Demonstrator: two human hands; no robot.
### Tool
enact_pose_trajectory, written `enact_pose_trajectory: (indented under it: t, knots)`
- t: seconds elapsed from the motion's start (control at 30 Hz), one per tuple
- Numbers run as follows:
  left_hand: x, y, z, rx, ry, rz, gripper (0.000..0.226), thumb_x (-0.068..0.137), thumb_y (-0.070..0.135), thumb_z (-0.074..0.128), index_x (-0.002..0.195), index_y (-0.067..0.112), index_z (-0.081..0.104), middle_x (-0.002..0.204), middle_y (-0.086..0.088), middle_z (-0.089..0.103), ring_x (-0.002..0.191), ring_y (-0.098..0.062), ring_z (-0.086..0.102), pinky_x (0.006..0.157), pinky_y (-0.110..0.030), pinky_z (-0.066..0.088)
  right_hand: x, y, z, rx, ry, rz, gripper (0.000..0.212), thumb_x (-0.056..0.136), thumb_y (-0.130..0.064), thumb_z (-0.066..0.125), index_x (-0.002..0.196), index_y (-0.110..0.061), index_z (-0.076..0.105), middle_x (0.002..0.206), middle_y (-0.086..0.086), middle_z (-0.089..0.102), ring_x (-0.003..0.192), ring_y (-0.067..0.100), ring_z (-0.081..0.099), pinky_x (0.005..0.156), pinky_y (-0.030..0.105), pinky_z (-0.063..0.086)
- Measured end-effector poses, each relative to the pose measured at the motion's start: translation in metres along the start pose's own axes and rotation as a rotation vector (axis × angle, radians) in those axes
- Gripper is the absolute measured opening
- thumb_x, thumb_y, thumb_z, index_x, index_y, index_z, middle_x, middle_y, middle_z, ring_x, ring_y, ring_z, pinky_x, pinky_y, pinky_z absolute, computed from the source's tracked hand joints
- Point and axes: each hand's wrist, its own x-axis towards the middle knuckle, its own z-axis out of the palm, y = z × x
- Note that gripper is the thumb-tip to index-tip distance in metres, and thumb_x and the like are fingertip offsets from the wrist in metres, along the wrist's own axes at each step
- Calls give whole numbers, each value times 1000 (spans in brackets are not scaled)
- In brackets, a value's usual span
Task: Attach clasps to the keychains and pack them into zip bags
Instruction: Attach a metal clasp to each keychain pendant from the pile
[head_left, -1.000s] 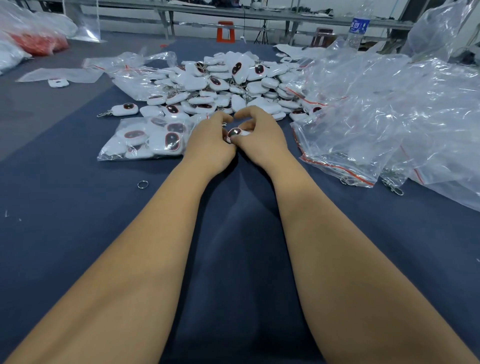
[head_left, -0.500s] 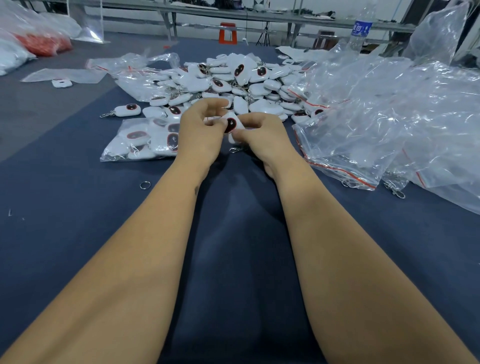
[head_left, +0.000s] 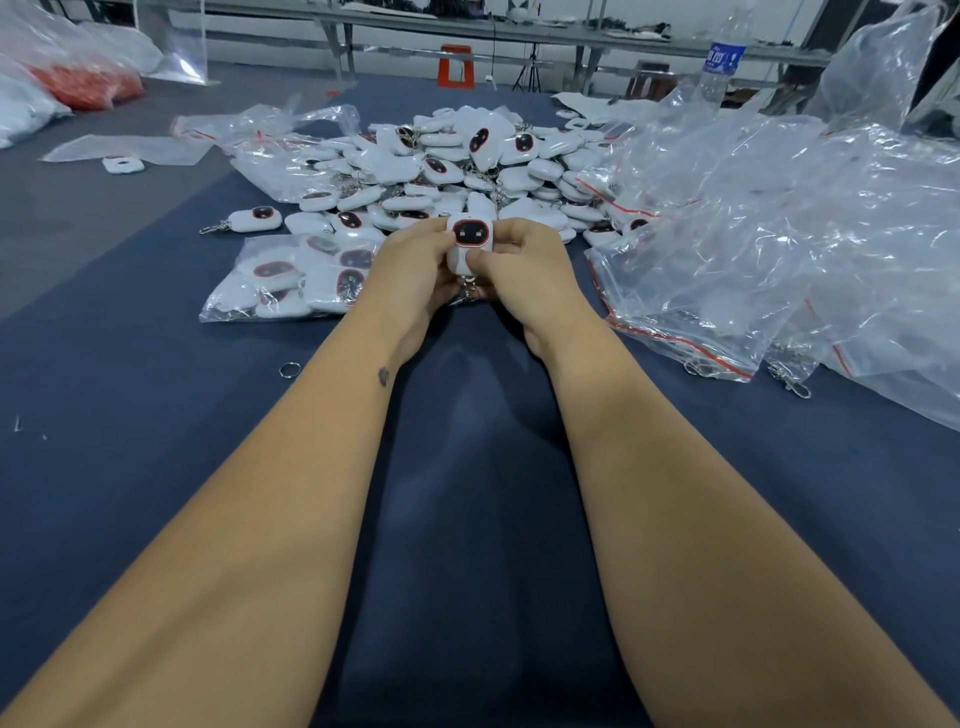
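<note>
Right now both hands are gripping one keychain (head_left: 470, 244) above the bench (head_left: 156, 415): left hand (head_left: 415, 270) and right hand (head_left: 524, 270) flanking it, long axis upright, its ring and clasp (head_left: 469, 288) dangling toward the wrists.

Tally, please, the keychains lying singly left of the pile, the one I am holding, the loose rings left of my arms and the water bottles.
Single keychains: 2
Held keychain: 1
Loose ring: 1
Water bottle: 1
Total: 5
</note>
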Motion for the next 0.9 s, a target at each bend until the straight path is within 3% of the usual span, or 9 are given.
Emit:
enact_pose_trajectory:
  t: [0.37,0.53,0.73,0.9]
  knots:
    - [-2,-1,2,39,31,5,33,93,-9,40,105,9,65,79,-4,66,60,-5,60,61,-18,54,3,3,1,-33,5,0,17,87,3,64,98,-10,60,91,14,69,83,23,66,82,43,57]
    - [2,-4,-2,107,26,16,29,96,-3,43,109,14,64,92,-9,66,72,-12,62,76,-27,55,1,-1,1,-10,-34,-6,16,89,1,58,99,-12,61,88,8,67,77,17,65,68,30,57]
    - [1,-5,-3,100,19,26,37,95,-3,40,95,24,64,97,-12,65,79,-17,63,78,-32,55,1,-3,2,12,-41,3,17,95,-3,49,96,-13,63,96,14,64,82,21,64,76,41,59]
    - [2,-4,-2,117,41,3,35,95,-4,39,107,17,64,109,-15,68,90,-20,66,86,-35,56,2,0,4,-43,-6,-15,15,94,-6,50,99,-11,63,95,13,62,85,23,62,79,47,58]
